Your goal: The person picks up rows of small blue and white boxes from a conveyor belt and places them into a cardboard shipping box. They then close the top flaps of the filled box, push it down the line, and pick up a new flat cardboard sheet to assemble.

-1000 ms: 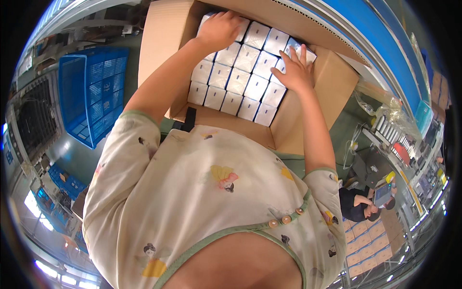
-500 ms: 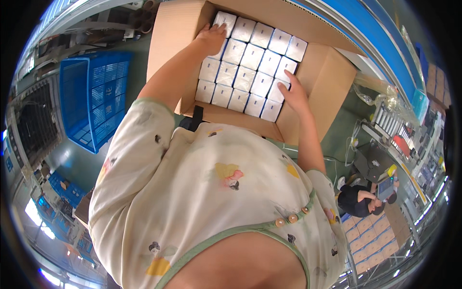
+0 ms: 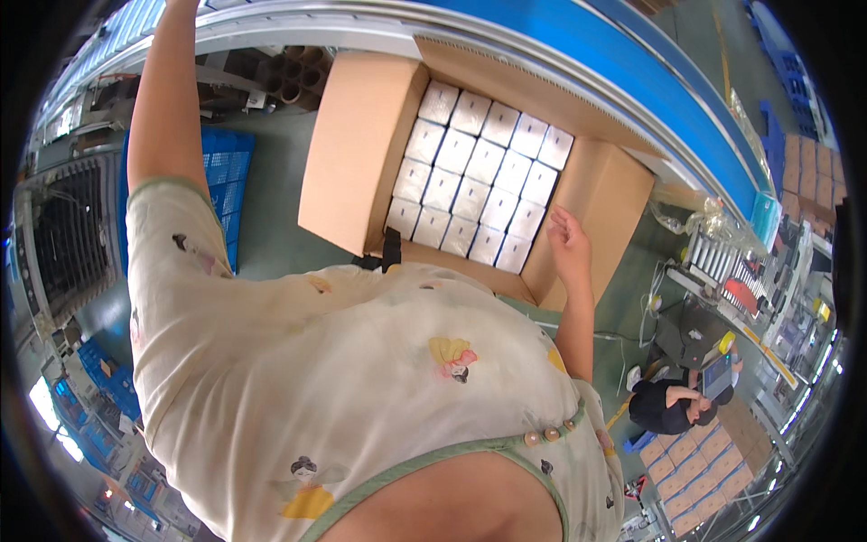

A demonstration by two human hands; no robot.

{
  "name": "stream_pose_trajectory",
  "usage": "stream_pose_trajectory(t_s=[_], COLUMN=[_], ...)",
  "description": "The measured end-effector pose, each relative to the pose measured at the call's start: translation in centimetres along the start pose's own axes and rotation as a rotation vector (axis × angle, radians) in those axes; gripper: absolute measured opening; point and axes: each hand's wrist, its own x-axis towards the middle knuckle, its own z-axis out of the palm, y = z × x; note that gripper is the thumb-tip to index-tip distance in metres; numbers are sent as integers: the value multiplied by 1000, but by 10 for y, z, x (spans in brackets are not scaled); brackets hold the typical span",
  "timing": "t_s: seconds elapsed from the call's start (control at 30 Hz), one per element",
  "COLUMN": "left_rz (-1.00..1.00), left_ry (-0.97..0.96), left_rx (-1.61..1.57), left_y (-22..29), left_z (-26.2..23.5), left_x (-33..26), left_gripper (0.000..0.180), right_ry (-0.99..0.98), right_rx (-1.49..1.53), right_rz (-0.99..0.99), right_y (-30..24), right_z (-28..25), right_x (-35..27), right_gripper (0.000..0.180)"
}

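Note:
An open cardboard carton [image 3: 361,154] stands in front of me, packed with rows of white wrapped packs [image 3: 470,194], each with a small dark mark on top. My right hand [image 3: 569,239] hovers over the right side of the carton, beside the near right packs. Its fingers are loosely bent and a little apart, with nothing in them. My left forearm [image 3: 170,108] stretches far forward on the left, away from the carton. The left hand itself lies beyond the upper edge of the picture.
Past the carton runs a blue conveyor belt [image 3: 578,54] with a metal rail. A blue plastic crate [image 3: 226,181] is at the left, partly behind my arm. To the right a person [image 3: 664,402] sits near stacked cartons [image 3: 713,465]. Cardboard tubes [image 3: 293,77] lie at the far left.
My left hand has left the far left pack and swung forward and left out of the picture. The right hand has lifted off the packs. The carton appears lower in the view.

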Motion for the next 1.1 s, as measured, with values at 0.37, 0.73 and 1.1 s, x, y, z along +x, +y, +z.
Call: stream_pose_trajectory(t_s=[0.37, 0.73, 1.1], left_rz=[-21, -343, -282], left_ry=[-225, -638, -722], left_rx=[737, 248, -359], left_y=[4, 56, 160], left_z=[35, 69, 120], left_x=[-59, -47, -71], left_gripper=[30, 84, 61], right_ry=[-40, 281, 135], right_rx=[22, 107, 216], right_rz=[-177, -513, -311], right_y=[-92, -182, -151], right_z=[-3, -44, -69], right_x=[28, 133, 231], right_gripper=[28, 54, 66])
